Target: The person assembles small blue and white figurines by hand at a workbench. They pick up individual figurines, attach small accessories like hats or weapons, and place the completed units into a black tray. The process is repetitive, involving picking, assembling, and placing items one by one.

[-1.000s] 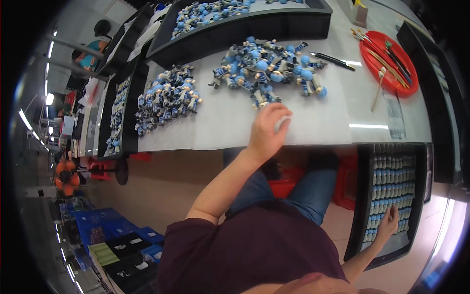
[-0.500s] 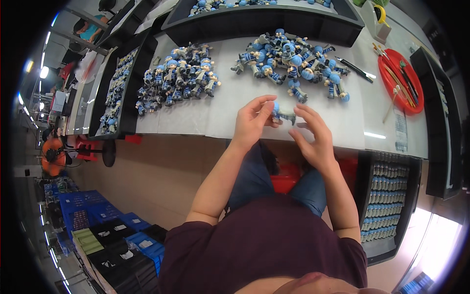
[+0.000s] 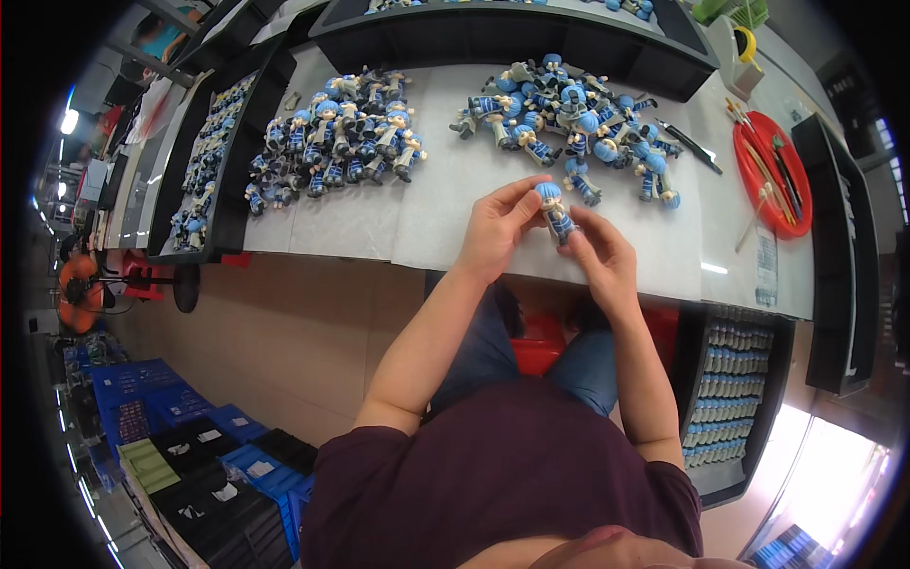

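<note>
Between my hands, just above the near edge of the table, is a small figurine [image 3: 556,214] with light-blue hair and a blue and grey outfit. It is tilted, its head up and toward my left hand [image 3: 502,226], whose thumb and fingertips grip it by the head. My right hand [image 3: 604,251] pinches its lower end with thumb and fingers. Beyond my hands lies a loose heap of like figurines [image 3: 578,119]. A second heap of figurines [image 3: 336,133] lies to the left, many of them showing dark feet.
A long black bin [image 3: 512,43] with figurines stands at the back; another black tray [image 3: 251,142] sits left. At right are a black pen [image 3: 690,147], a red dish [image 3: 752,142] of brushes and sticks, and a tape dispenser [image 3: 735,62]. Below right, a tray [image 3: 697,379] holds rows of figurines.
The figurine has turned from lying sideways to a more upright tilt, front showing. My right hand, apart from it before, has closed on its lower end. The whole view has shifted slightly.
</note>
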The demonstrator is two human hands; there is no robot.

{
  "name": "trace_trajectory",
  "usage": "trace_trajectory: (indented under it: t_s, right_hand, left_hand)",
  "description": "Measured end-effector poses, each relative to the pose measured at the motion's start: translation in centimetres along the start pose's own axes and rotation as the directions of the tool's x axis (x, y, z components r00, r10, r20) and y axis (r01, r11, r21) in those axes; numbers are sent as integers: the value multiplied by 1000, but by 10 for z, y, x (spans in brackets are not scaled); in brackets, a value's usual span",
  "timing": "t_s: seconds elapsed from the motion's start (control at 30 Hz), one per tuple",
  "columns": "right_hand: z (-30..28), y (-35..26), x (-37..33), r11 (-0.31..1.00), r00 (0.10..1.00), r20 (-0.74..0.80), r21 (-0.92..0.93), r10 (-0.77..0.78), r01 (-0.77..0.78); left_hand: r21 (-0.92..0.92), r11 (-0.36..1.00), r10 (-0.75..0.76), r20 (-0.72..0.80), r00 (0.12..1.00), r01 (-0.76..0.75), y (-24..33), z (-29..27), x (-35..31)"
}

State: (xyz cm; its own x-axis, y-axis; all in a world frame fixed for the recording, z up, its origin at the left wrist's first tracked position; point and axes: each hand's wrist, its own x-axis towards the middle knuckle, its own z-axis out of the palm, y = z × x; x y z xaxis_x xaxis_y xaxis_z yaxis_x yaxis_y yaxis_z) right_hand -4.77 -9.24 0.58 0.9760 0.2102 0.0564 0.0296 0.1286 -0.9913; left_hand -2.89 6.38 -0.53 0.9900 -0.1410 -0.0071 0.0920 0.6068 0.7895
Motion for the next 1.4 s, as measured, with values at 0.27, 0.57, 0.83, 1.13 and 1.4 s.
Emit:
trace_trajectory:
  t_s: [0.27, 0.57, 0.83, 1.13, 1.4]
  right_hand:
    - [-7, -4, -2, 1000, 998, 67, -30, 9, -7]
    - [-4, -1, -3, 1000, 996, 91, -13, 18, -17]
    - [-5, -2, -3, 1000, 995, 100, -15, 24, -23]
    - [-7, -3, -5, 1000, 992, 122, 5, 24, -24]
    - [-5, -1, -6, 1000, 992, 127, 14, -3, 2]
  left_hand:
    - [46, 999, -3, 30, 1000, 1, -3, -5, 0]
    - [14, 999, -44, -14, 999, 45, 0, 1, 0]
    - [31, 998, -60, -14, 998, 61, -2, -1, 1]
    - [41, 998, -57, -16, 998, 58, -3, 0, -1]
    - [35, 998, -48, 51, 998, 47, 0, -3, -3]
